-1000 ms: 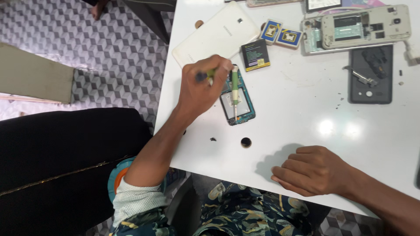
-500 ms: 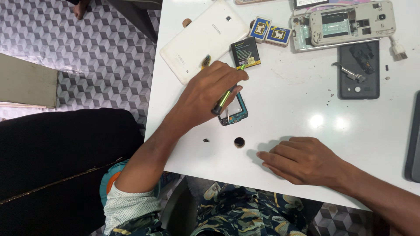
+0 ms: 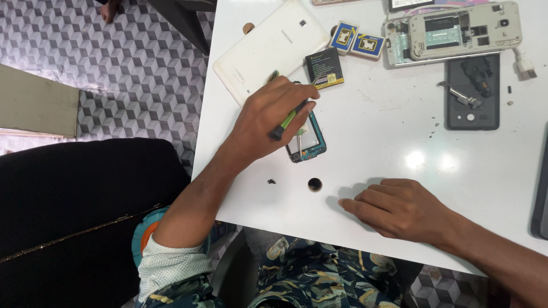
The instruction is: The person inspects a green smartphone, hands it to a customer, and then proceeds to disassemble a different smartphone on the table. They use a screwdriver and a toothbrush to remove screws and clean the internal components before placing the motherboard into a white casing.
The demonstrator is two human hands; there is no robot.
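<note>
My left hand grips a green screwdriver with a dark tip end, held slantwise over a small opened phone with a teal frame on the white table. The hand covers most of that phone. My right hand rests flat on the table near the front edge, fingers together and pointing left, holding nothing. A small round black part lies just left of its fingertips.
A white tablet back, a black battery and two small blue packets lie at the back. A stripped gold phone frame and a black phone back cover sit at the right. A black chair stands left of the table.
My left hand has turned the green screwdriver and shifted it over the teal phone. My right hand has stayed flat near the front edge.
</note>
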